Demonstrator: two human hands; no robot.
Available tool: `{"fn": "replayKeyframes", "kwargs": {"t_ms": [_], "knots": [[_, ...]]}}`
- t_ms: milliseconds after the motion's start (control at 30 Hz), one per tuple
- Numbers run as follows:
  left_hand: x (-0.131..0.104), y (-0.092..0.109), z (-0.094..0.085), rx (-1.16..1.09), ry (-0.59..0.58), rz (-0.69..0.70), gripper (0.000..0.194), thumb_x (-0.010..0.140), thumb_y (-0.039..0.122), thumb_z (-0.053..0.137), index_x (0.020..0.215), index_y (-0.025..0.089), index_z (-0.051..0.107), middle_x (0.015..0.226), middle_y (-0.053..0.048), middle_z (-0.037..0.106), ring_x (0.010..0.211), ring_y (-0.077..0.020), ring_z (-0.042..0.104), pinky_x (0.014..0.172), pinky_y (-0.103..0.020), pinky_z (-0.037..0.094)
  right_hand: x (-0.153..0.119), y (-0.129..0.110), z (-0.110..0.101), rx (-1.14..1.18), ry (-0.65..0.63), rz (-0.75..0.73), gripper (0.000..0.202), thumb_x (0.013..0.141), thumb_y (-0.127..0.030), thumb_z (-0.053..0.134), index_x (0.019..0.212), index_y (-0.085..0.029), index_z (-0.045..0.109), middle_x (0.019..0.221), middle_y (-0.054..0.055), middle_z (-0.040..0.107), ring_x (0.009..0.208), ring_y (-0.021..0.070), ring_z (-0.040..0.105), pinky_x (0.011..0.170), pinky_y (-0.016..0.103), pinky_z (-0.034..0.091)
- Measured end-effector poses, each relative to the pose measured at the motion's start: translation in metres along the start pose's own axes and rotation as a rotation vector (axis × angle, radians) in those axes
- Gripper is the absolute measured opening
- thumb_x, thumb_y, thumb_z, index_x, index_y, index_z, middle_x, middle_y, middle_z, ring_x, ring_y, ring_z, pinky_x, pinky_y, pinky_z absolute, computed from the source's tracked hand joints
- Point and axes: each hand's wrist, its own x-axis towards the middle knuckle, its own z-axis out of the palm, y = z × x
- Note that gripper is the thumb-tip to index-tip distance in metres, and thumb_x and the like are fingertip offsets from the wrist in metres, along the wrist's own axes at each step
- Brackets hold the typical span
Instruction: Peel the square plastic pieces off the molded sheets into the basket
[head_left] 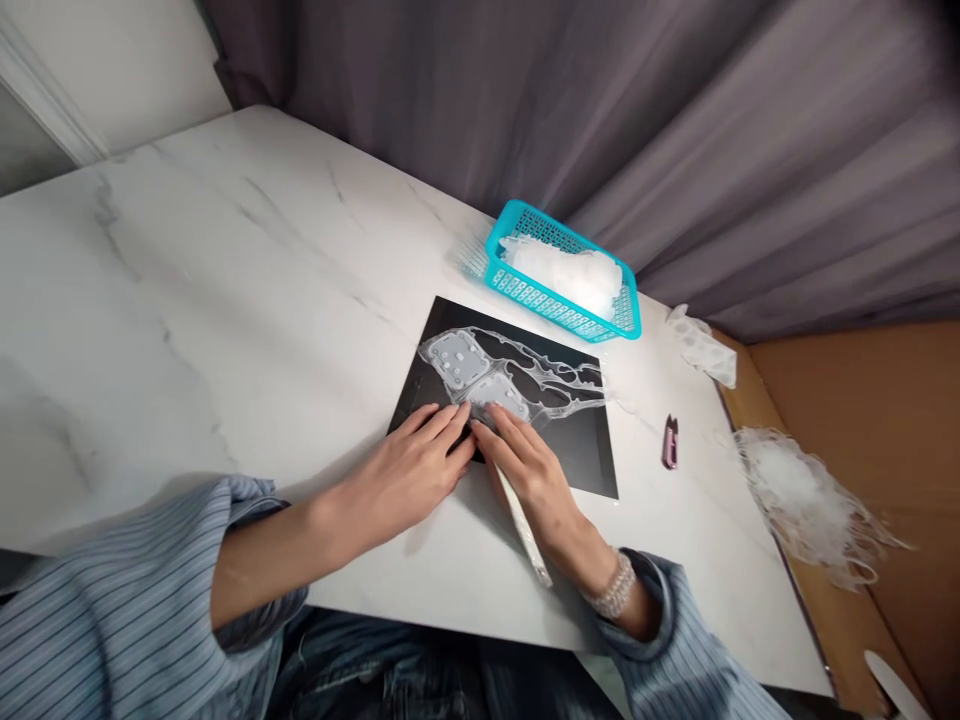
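Observation:
Whitish translucent sheer pieces (pixel 459 358) with thin looping strands lie on a black mat (pixel 581 460). My left hand (pixel 420 455) rests at the mat's lower edge, its outstretched fingers touching the lower part of the pieces. Beside it, my right hand (pixel 529 475) has its fingertips on the same pieces. A white stick-like tool (pixel 525 530) runs out from beneath my right hand towards the table's front edge; its upper end is hidden under the palm, and the hand seems closed around it.
Behind the mat stands a turquoise basket (pixel 562 285) holding white material. Small pink-handled snips (pixel 670 443) lie to the right on the marbled table (pixel 225 300). Further right are a white patterned piece (pixel 703 347) and a heap of white strands (pixel 806 500) at the table's edge.

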Motion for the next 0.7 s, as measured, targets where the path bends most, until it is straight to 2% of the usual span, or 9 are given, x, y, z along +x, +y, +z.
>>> {"fn": "replayKeyframes", "kwargs": {"t_ms": [100, 267, 400, 433, 500, 533, 600, 633, 700], "knots": [[0.001, 0.004, -0.001, 0.016, -0.006, -0.020, 0.036, 0.095, 0.021, 0.049, 0.127, 0.007, 0.058, 0.143, -0.022, 0.052, 0.133, -0.0329, 0.048, 0.111, -0.048, 0.035, 0.006, 0.000, -0.005, 0.011, -0.045, 0.017, 0.039, 0.100, -0.014, 0.041, 0.137, -0.018, 0.053, 0.134, 0.016, 0.061, 0.128, 0.0294, 0.055, 0.101, 0.049, 0.053], [0.002, 0.008, -0.007, 0.027, -0.024, -0.013, 0.038, 0.093, 0.017, 0.048, 0.125, 0.002, 0.060, 0.141, -0.027, 0.052, 0.136, -0.0368, 0.045, 0.113, -0.050, 0.034, 0.017, -0.009, -0.010, 0.030, -0.081, -0.008, 0.038, 0.100, -0.014, 0.038, 0.133, -0.014, 0.057, 0.126, 0.018, 0.066, 0.119, 0.0296, 0.060, 0.096, 0.047, 0.056], [0.001, 0.007, -0.008, 0.038, 0.000, -0.016, 0.043, 0.093, 0.018, 0.048, 0.132, 0.000, 0.055, 0.141, -0.029, 0.052, 0.135, -0.0369, 0.046, 0.113, -0.049, 0.035, 0.023, -0.003, -0.007, 0.208, -0.037, 0.055, 0.037, 0.099, -0.015, 0.041, 0.130, -0.021, 0.061, 0.123, 0.013, 0.068, 0.112, 0.0246, 0.064, 0.097, 0.042, 0.056], [0.001, 0.007, -0.008, 0.038, 0.006, -0.015, 0.045, 0.093, 0.018, 0.048, 0.134, 0.001, 0.054, 0.141, -0.029, 0.051, 0.136, -0.0368, 0.046, 0.113, -0.049, 0.035, 0.021, 0.006, -0.009, 0.280, 0.030, 0.125, 0.034, 0.099, -0.017, 0.042, 0.126, -0.022, 0.063, 0.118, 0.011, 0.070, 0.106, 0.0230, 0.067, 0.095, 0.041, 0.057], [0.001, 0.006, -0.007, 0.042, 0.009, -0.009, 0.046, 0.093, 0.018, 0.048, 0.136, 0.002, 0.052, 0.143, -0.028, 0.050, 0.136, -0.0364, 0.045, 0.113, -0.049, 0.035, 0.010, 0.038, -0.020, 0.452, 0.254, 0.363, 0.026, 0.098, -0.023, 0.049, 0.115, -0.023, 0.068, 0.105, 0.007, 0.074, 0.092, 0.0203, 0.071, 0.089, 0.040, 0.059], [0.002, 0.006, -0.006, 0.048, 0.003, -0.001, 0.047, 0.093, 0.018, 0.049, 0.137, 0.003, 0.052, 0.143, -0.028, 0.050, 0.136, -0.0364, 0.045, 0.113, -0.048, 0.035, 0.000, 0.059, -0.030, 0.530, 0.413, 0.522, 0.022, 0.096, -0.027, 0.053, 0.108, -0.022, 0.070, 0.095, 0.006, 0.074, 0.083, 0.0194, 0.072, 0.084, 0.040, 0.061], [0.002, 0.006, -0.004, 0.069, -0.010, 0.016, 0.049, 0.092, 0.017, 0.051, 0.138, 0.002, 0.051, 0.142, -0.028, 0.051, 0.135, -0.0367, 0.046, 0.113, -0.048, 0.035, -0.025, 0.107, -0.055, 0.800, 0.659, 0.774, 0.019, 0.088, -0.029, 0.066, 0.103, -0.020, 0.071, 0.085, 0.003, 0.074, 0.079, 0.0174, 0.073, 0.084, 0.036, 0.062], [0.001, 0.006, -0.003, 0.079, -0.014, 0.022, 0.050, 0.091, 0.017, 0.052, 0.139, 0.002, 0.050, 0.142, -0.028, 0.051, 0.135, -0.0368, 0.046, 0.113, -0.048, 0.034, -0.039, 0.128, -0.068, 0.905, 0.743, 0.871, 0.016, 0.081, -0.028, 0.073, 0.095, -0.019, 0.072, 0.077, 0.001, 0.072, 0.072, 0.0149, 0.073, 0.081, 0.031, 0.062], [0.002, 0.005, -0.004, 0.080, -0.007, 0.018, 0.051, 0.091, 0.019, 0.053, 0.139, 0.002, 0.051, 0.142, -0.028, 0.051, 0.134, -0.0365, 0.047, 0.113, -0.048, 0.034, -0.064, 0.157, -0.089, 0.951, 0.754, 0.934, 0.015, 0.074, -0.026, 0.078, 0.084, -0.017, 0.072, 0.065, 0.000, 0.069, 0.063, 0.0150, 0.072, 0.071, 0.027, 0.064]]}}
